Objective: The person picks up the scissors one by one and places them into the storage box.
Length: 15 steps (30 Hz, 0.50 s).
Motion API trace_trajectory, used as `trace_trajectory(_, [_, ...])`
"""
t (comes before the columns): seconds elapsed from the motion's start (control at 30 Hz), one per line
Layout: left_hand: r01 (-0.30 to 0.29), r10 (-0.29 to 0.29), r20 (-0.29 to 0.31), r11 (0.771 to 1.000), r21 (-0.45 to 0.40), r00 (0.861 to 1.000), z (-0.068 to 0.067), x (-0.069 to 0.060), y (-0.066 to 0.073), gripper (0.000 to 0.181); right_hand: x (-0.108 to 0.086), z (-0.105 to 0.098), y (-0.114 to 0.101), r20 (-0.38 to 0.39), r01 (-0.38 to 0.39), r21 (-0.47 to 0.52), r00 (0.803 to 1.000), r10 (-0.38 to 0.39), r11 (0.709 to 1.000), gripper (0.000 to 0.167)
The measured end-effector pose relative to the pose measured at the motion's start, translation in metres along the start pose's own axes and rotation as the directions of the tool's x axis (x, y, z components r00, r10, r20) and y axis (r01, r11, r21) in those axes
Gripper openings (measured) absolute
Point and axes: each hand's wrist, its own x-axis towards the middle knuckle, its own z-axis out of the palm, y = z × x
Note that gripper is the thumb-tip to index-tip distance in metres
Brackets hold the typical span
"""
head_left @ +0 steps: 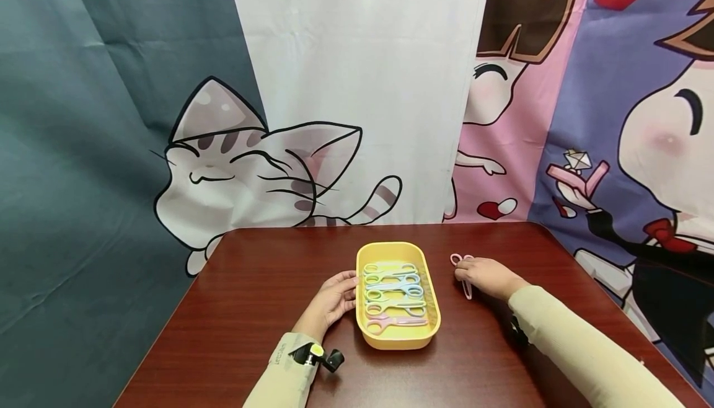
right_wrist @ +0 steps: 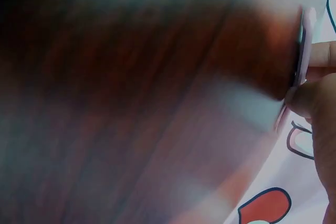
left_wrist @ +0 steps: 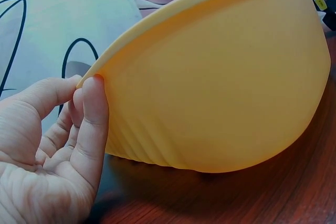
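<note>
A yellow plastic bin [head_left: 434, 318] stands on the table, with several pastel scissors laid crosswise in a column inside it. Nearest to me in the bin is a pink pair [head_left: 385, 323]; a blue pair [head_left: 393, 285] lies around the middle. My left hand [head_left: 331, 299] is at the bin's left side, its fingertips pinching the rim [left_wrist: 173, 9] in the left wrist view. To the right of the bin, my right hand [head_left: 491, 275] pinches pink scissors [head_left: 467, 290] just over the table, handles pointing away from me. The right wrist view shows these scissors [right_wrist: 307, 30] edge-on and partly covered by fingers.
The dark red-brown wooden table [head_left: 268, 271] ends at a back edge by a cartoon-printed curtain [head_left: 357, 54]. A black wrist camera mount [head_left: 318, 355] sits on my left sleeve.
</note>
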Motion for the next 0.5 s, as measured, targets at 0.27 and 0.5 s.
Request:
trace_trajectory(0.27, [0.002,-0.002,0.001,1.000,0.001,1.000,0.003,0.000,-0.001,0.016,0.003,0.000,0.007,0.034,0.032,-0.022,0.999,-0.031,0.999,0.024])
trace_trajectory(0.5, [0.003,-0.003,-0.002,1.000,0.008,1.000,0.001,0.000,0.001,0.013,0.014,-0.014,0.016,-0.010,0.082,-0.066,0.996,-0.083,0.994,0.025])
